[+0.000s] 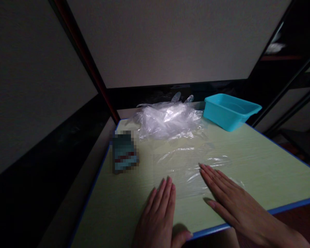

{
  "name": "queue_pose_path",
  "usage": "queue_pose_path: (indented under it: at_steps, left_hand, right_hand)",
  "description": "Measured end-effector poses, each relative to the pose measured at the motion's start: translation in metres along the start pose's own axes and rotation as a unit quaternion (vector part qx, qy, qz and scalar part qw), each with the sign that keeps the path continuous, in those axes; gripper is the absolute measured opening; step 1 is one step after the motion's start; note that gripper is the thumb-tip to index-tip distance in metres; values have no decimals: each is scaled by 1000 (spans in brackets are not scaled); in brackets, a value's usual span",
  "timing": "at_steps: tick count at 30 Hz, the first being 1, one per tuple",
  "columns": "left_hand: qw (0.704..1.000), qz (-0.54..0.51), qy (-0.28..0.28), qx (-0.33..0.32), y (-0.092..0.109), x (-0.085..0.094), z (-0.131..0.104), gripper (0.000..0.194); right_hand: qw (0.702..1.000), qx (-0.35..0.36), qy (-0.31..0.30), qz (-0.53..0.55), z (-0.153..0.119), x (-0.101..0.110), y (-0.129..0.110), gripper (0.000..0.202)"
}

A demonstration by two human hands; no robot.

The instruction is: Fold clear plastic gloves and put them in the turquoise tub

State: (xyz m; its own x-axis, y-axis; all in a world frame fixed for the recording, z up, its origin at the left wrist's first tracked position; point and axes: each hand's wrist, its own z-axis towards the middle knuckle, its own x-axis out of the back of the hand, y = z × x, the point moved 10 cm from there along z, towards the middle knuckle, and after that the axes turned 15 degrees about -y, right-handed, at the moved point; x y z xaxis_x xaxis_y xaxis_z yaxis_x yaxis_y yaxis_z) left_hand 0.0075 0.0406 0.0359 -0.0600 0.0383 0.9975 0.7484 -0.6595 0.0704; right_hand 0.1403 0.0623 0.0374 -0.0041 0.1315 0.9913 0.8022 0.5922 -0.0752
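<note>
A thin, clear plastic piece [183,168] lies spread flat on the table, with shiny creases; whether it is a glove or a bag I cannot tell. My left hand [160,213] rests palm down, fingers stretched out, with its fingertips at the near left edge of the plastic. Palm down too, my right hand [229,198] has its fingers straight over the plastic's right part and its thumb apart. Neither hand grips anything. Behind the flat piece is a crumpled heap of clear plastic gloves [167,119], some finger shapes sticking up at its back.
A turquoise plastic basin [222,115] stands at the back right of the pale green table [268,172], which has a blue edge. At the left lies a blurred-out dark object [124,151]. Light panels [175,44] rise directly behind the table.
</note>
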Motion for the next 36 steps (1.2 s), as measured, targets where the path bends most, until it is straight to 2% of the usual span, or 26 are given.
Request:
queue_pose_path:
  at_steps: [5, 8, 15, 24, 27, 31, 36]
  left_hand:
    - [1000, -14, 3, 1, -1, 0, 0, 88]
    - [999, -41, 18, 12, -5, 5, -4, 81]
    - [992, -114, 31, 33, -13, 9, -11, 61]
    - [988, -140, 62, 18, -17, 16, -13, 53]
    - [991, -114, 64, 20, -17, 25, -5, 50]
    - [996, -67, 62, 18, -11, 35, 17, 45]
    - [998, -28, 21, 43, -1, 30, 45, 53]
  right_hand:
    - [1000, -1, 9, 26, -3, 3, 7, 67]
    - [999, 25, 9, 34, -4, 9, 1, 65]
    - [993, 114, -42, 8, -11, 7, -20, 73]
    - [988, 138, -62, 25, -21, 4, -20, 75]
    - [989, 131, -65, 33, -24, 6, -16, 75]
    - [993, 97, -63, 35, -20, 14, -6, 78]
    - [993, 100, -56, 38, -4, 22, -10, 80]
